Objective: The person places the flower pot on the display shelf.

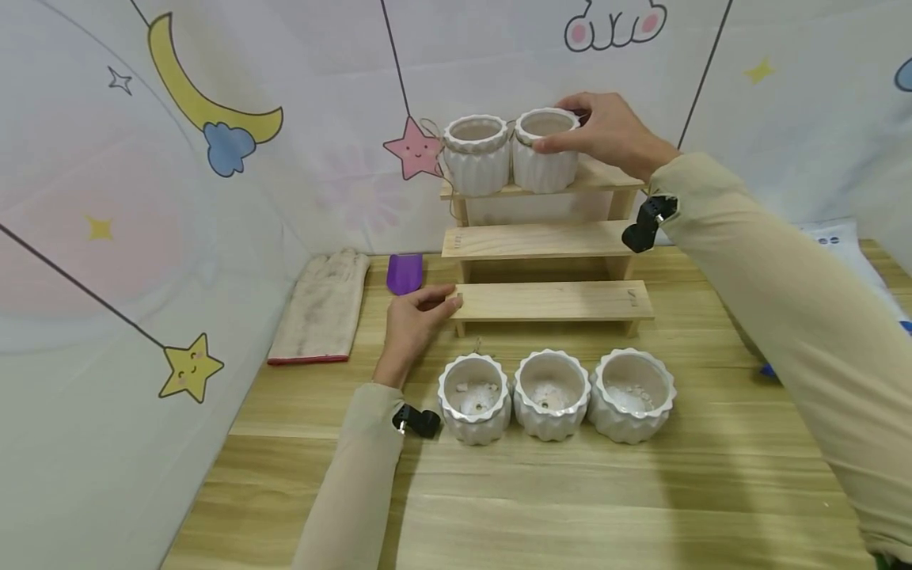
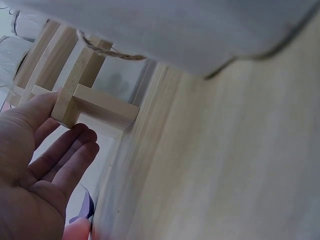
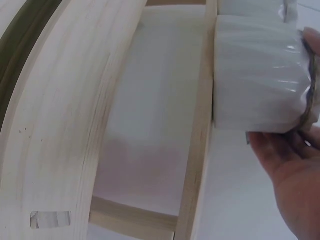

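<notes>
My right hand (image 1: 606,134) grips a white ribbed pot (image 1: 545,170) by its rim on the top board of a stepped wooden plant stand (image 1: 549,301). A matching pot (image 1: 476,170) stands just left of it, with twine at its neck. In the right wrist view, the fingers of my right hand (image 3: 295,175) lie around the twine-wrapped neck of the gripped pot (image 3: 260,75). Low at the stand's left end, my left hand (image 1: 413,332) pinches the lowest board. The left wrist view shows the thumb of my left hand (image 2: 30,165) against that board's end (image 2: 67,107).
Three white scalloped pots (image 1: 476,431) (image 1: 552,427) (image 1: 630,427) stand in a row before the stand, with pale crumbs inside. A cloth glove (image 1: 321,309) and a purple scoop (image 1: 404,273) lie left. A white packet (image 1: 841,245) lies right, partly behind my sleeve.
</notes>
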`<act>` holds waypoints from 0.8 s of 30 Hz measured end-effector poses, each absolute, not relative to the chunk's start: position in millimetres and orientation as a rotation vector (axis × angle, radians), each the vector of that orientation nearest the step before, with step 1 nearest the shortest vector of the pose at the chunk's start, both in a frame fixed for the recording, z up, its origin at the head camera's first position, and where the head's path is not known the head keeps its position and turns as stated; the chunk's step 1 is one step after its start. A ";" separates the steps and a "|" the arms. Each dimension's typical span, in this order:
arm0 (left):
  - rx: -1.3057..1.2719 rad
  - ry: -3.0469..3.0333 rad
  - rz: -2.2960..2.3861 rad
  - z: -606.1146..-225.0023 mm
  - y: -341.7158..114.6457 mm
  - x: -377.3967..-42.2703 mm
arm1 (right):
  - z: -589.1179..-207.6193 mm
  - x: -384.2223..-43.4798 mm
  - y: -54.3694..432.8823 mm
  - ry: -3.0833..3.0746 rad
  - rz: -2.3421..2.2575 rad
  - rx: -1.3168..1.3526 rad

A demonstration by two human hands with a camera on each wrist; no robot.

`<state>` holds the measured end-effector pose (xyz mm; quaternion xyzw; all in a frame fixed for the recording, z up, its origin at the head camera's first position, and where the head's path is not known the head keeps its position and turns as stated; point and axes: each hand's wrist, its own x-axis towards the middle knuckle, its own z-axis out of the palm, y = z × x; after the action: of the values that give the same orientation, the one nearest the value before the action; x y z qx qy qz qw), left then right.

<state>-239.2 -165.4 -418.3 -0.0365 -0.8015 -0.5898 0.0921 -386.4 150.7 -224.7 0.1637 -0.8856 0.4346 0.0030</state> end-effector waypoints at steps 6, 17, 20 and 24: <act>-0.102 -2.379 -1.766 -419.3 -165.0 -238.8 | -225.4 -389.5 150.2 -2.771 1.380 0.517; -0.114 -2.391 -1.736 -418.4 -163.2 -239.8 | -225.4 -391.0 153.0 -2.762 1.431 0.533; -0.110 -2.391 -1.738 -418.1 -163.2 -239.9 | -225.7 -391.5 154.6 -2.758 1.466 0.537; -0.102 -2.394 -1.743 -417.3 -163.1 -239.3 | -226.3 -390.9 155.5 -2.753 1.495 0.546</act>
<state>-239.3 -163.1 -417.3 -0.0344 -0.8048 -0.5858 0.0894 -390.9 155.5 -226.3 0.1717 -0.8656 0.4700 -0.0192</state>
